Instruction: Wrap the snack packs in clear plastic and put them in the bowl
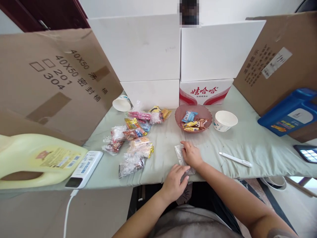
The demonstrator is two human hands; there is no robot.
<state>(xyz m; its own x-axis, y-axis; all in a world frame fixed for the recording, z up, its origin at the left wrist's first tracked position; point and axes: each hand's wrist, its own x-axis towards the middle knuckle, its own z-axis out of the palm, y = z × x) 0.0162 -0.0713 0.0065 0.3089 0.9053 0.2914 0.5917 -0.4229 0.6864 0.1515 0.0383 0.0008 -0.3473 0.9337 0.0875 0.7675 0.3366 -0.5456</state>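
A flat, clear plastic bag lies on the cloth near the front edge, partly hidden beneath both hands. My right hand rests over its upper part, fingers stretched toward the left. Closer to me, my left hand touches the lower end, with its thumb apart from its fingers. Beyond the hands stands a pinkish bowl holding a blue snack packet and several yellow and brown wrapped snacks. To the left are several bagged snacks in a loose group.
A white paper bowl stands right of the pinkish bowl; another paper cup lies tipped at back left. A white cutter-like tool, a blue bottle, a power strip and a yellow jug flank the workspace. Boxes wall the back.
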